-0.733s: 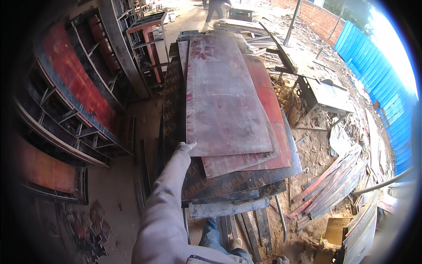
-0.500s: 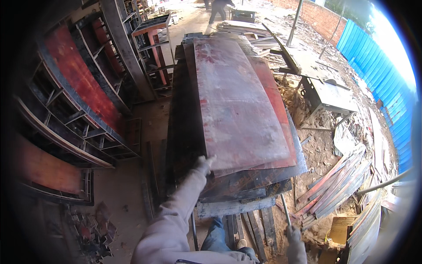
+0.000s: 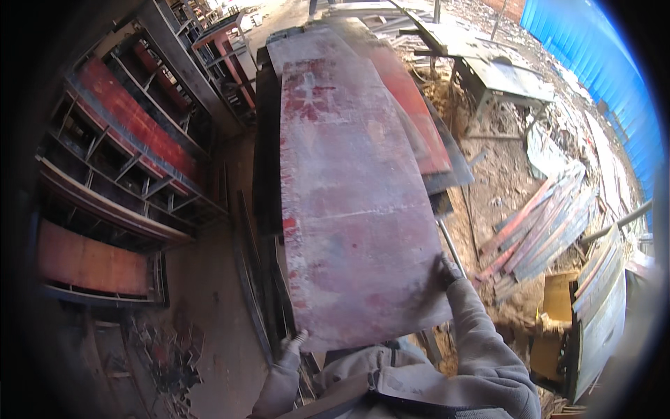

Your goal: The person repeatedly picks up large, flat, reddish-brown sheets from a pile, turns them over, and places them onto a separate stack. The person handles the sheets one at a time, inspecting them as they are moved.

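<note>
A long, worn plywood sheet, reddish grey with scuffs and red patches, reaches from the stack of sheets toward my body. My left hand is closed on its near left corner, thumb over the top face. At the right edge, close to the near end, my right hand grips the same sheet; its fingers are partly hidden. Under the sheet's far part lie other sheets, among them a red one. A thin metal rod stands just beyond my right hand.
Framed panels lean on the left, above a heap of scraps. Long strips lie in a pile on the right, near a metal-legged table. A blue corrugated fence runs along the far right.
The top sheet has slid toward me, off the stack's near end. My left hand has come nearer my body with it. My right hand has risen from beside the rod onto the sheet's right edge.
</note>
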### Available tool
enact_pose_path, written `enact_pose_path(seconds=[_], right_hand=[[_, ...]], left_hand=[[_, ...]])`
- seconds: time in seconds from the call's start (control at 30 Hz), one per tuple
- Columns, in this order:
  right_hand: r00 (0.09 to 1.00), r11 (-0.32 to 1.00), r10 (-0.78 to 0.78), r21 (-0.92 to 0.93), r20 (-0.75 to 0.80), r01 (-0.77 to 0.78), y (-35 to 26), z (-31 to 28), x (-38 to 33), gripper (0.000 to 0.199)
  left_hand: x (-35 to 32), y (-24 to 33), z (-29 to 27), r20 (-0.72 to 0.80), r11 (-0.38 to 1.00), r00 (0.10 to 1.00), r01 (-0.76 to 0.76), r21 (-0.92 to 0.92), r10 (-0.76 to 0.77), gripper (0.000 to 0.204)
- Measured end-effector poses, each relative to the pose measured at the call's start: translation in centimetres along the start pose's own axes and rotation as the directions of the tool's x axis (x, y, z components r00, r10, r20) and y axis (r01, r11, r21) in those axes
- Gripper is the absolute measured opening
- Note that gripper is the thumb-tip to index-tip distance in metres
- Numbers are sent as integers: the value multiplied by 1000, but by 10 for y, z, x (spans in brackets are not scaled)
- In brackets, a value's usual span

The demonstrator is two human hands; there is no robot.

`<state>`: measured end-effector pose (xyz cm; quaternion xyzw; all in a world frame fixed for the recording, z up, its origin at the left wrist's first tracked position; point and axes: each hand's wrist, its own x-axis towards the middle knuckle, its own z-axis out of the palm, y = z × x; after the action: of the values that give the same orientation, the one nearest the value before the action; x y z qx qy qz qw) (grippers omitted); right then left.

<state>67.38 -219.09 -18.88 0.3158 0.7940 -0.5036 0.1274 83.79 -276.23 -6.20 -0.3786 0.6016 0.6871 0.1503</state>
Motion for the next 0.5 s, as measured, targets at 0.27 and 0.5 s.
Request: enact_pose_path(seconds=[0.27, 0.5], right_hand=[[993, 971, 100, -224, 57, -85, -18, 73, -185, 76], [962, 998, -5, 62, 272, -13, 21, 159, -378, 76]], left_hand=[[-45, -120, -30, -298, 544, 938, -159, -824, -177, 74], [-157, -197, -48, -95, 668, 984, 30, -744, -149, 81]])
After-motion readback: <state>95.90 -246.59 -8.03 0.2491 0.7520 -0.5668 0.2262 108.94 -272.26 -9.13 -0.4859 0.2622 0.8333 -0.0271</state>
